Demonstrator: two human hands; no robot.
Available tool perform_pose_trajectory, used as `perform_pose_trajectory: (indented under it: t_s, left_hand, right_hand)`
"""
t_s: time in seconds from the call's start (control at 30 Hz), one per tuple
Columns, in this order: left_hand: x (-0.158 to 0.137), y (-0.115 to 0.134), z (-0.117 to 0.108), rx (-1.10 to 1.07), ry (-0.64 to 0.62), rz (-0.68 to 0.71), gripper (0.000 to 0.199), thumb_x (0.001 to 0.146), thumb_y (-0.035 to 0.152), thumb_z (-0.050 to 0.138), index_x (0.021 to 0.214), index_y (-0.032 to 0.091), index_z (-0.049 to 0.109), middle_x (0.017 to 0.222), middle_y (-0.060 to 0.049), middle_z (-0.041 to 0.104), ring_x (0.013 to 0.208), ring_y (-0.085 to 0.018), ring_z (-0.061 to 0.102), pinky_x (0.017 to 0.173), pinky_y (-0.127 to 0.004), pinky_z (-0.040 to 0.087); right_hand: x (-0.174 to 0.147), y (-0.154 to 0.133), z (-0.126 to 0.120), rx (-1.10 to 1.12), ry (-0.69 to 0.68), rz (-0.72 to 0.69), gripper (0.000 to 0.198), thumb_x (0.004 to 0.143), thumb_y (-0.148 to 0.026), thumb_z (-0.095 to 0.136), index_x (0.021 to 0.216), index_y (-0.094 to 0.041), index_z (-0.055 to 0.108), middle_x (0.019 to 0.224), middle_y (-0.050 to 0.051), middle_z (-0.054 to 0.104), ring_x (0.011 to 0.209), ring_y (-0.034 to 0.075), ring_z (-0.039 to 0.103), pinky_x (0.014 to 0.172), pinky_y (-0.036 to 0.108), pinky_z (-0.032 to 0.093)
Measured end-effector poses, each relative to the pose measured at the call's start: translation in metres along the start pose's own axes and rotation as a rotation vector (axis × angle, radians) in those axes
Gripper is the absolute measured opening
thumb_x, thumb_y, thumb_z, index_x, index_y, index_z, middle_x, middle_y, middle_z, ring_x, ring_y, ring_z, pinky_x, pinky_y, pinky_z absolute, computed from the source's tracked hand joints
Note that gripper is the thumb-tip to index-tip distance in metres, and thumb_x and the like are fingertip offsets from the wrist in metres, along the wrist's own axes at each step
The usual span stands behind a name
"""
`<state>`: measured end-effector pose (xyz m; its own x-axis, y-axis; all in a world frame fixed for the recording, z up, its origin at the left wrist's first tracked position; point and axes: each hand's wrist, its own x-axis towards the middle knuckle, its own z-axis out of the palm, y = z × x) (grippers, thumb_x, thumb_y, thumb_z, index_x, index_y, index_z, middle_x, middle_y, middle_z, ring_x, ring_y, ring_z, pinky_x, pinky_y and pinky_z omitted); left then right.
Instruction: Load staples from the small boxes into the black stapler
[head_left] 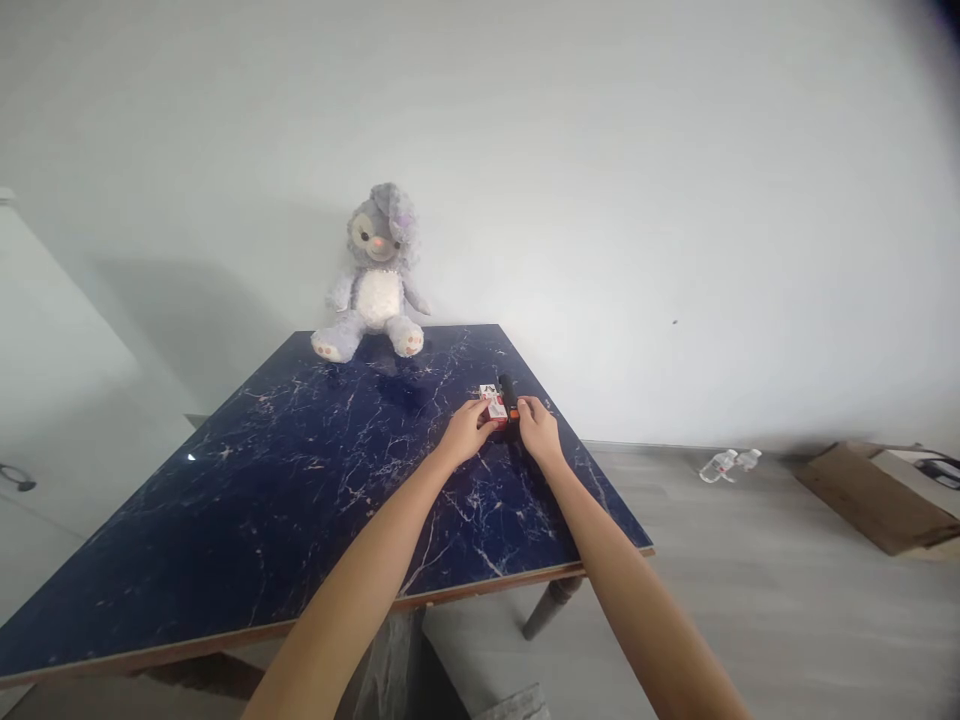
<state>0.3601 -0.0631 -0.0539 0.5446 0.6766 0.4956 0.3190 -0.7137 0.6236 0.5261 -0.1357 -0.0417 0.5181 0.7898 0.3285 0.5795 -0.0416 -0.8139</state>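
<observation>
Toward the right side of the blue marble-patterned table (322,480), my left hand (465,432) grips a small red and white box (493,404) between thumb and fingers. Right beside the box stands or lies a black elongated object with an orange band (508,392); its exact kind is too small to make out. My right hand (538,430) has its fingers closed on the right side of that black object, near the orange band. The fingers partly cover the lower ends of both things.
A grey plush toy (377,290) sits at the back of the table against the wall. Clear plastic bottles (720,465) lie on the floor at the right, near a cardboard box (874,490). A white cabinet-like surface (56,390) stands at the left.
</observation>
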Motion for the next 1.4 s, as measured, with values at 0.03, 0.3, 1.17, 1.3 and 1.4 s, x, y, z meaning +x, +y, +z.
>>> perform_pose_trajectory:
  t_s: [0.03,0.3,1.17,1.3,1.4]
  left_hand:
    - [0.000,0.001,0.000,0.013,0.002,-0.014,0.044,0.091,0.031,0.066,0.133,0.019,0.060,0.126,-0.013,0.064,0.108,-0.024,0.067,0.099,-0.040,0.053]
    - [-0.001,0.010,-0.001,0.059,0.014,-0.063,0.037,0.090,0.032,0.067,0.126,0.023,0.066,0.112,-0.009,0.071,0.094,-0.024,0.070,0.092,-0.038,0.054]
    - [0.001,-0.006,-0.036,0.381,0.051,-0.068,0.036,0.103,0.034,0.038,0.110,0.020,0.069,0.101,-0.009,0.073,0.094,-0.023,0.064,0.091,-0.036,0.047]
    - [0.001,-0.004,-0.031,0.390,0.018,-0.050,0.035,0.102,0.036,0.041,0.115,0.019,0.068,0.105,-0.012,0.072,0.099,-0.026,0.063,0.094,-0.040,0.045]
    - [0.001,-0.003,-0.031,0.396,0.009,-0.044,0.033,0.101,0.034,0.043,0.118,0.019,0.067,0.106,-0.013,0.072,0.100,-0.027,0.063,0.095,-0.042,0.045]
  right_hand:
    - [0.000,0.001,0.000,-0.001,-0.001,-0.004,0.042,0.096,-0.046,0.037,0.113,-0.023,0.067,0.105,0.008,0.074,0.096,0.024,0.066,0.088,0.035,0.046]
    - [0.000,0.003,0.002,0.012,0.009,-0.038,0.043,0.095,-0.046,0.036,0.113,-0.021,0.067,0.108,0.009,0.072,0.098,0.023,0.064,0.091,0.035,0.045]
    - [-0.003,-0.006,-0.010,-0.337,0.177,-0.153,0.043,0.101,-0.040,0.030,0.074,-0.021,0.058,0.069,0.004,0.061,0.062,0.019,0.049,0.062,0.029,0.026]
    - [-0.005,-0.008,-0.009,-0.352,0.158,-0.197,0.045,0.102,-0.040,0.027,0.078,-0.020,0.059,0.073,0.005,0.063,0.067,0.020,0.054,0.065,0.029,0.030]
    - [-0.007,-0.009,-0.007,-0.342,0.169,-0.183,0.045,0.103,-0.042,0.024,0.087,-0.019,0.060,0.078,0.007,0.065,0.070,0.022,0.057,0.067,0.030,0.034]
